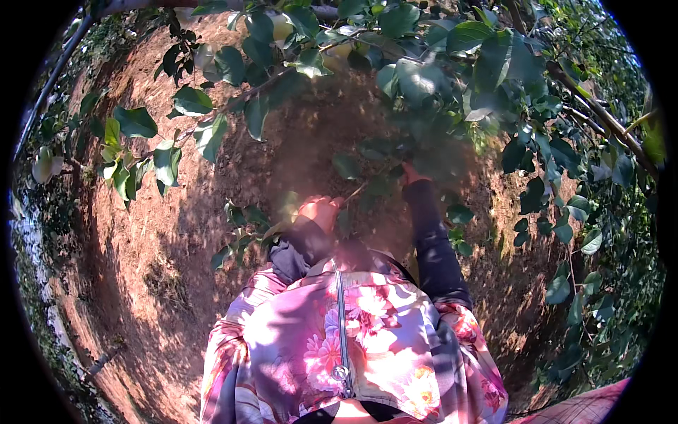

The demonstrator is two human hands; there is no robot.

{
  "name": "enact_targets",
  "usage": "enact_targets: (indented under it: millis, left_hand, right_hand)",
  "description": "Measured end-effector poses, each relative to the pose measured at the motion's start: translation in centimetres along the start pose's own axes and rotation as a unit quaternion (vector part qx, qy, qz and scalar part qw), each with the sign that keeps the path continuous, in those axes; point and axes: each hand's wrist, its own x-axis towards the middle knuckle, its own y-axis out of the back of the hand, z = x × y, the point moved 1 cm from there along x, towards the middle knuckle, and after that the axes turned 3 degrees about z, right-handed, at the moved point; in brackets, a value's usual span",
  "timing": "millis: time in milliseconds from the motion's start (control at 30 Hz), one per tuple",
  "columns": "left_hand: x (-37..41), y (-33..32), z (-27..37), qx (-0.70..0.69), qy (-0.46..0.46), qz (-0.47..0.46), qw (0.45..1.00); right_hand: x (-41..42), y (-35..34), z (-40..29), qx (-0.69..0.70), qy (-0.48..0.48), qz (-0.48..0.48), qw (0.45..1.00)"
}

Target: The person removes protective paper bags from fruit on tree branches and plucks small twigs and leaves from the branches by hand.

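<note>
My left hand [319, 210] is in front of my chest, its fingers curled around a thin leafy twig [355, 194] of a fruit tree. Farther out and to the right, my right hand [412, 174] reaches in among dark green leaves [378, 185]. Foliage and blur hide most of its fingers, so what it touches cannot be made out. Dark sleeves cover both forearms, below which a zipped floral jacket [339, 328] fills the lower middle. Pale fruits, apparently apples, hang above: one fruit [282, 27] near the top and another [205, 59] to its left.
Leafy branches [418, 79] spread across the top, close to my head. A thicker bough [609, 124] slants down at the right, over dense foliage. At the far left hangs another pale fruit [42, 165]. Brown bare soil [127, 254] lies below, patched with shadow.
</note>
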Motion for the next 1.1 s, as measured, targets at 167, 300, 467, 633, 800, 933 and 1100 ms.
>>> enact_targets:
  millis: [167,300,467,633,800,933,1100]
  left_hand:
    - [-0.4,0.6,0.7,-0.026,0.056,-0.015,0.998]
    - [-0.2,0.8,1.4,0.000,0.051,-0.021,0.998]
    - [-0.5,-0.5,1.4,-0.008,0.052,-0.026,0.998]
    - [-1.5,-1.3,2.0,-0.060,0.060,0.045,0.995]
    - [-1.4,-2.2,0.6,-0.066,0.055,0.071,0.994]
    - [-0.2,-0.7,0.8,-0.064,0.061,-0.013,0.996]
    - [-0.5,-0.8,0.5,-0.067,0.062,-0.001,0.996]
  right_hand:
    - [1.6,-1.7,4.3,0.092,-0.056,-0.036,0.993]
    - [1.9,0.1,9.6,0.116,-0.063,-0.015,0.991]
    - [3.2,4.2,9.2,0.055,0.006,0.066,0.996]
    - [5.1,6.8,-2.1,0.045,0.060,0.018,0.997]
    - [4.2,4.8,-6.9,0.247,0.011,-0.086,0.965]
    - [3.6,4.3,-2.1,0.102,-0.060,-0.065,0.991]
    - [2.5,3.4,-2.8,0.241,-0.077,-0.054,0.966]
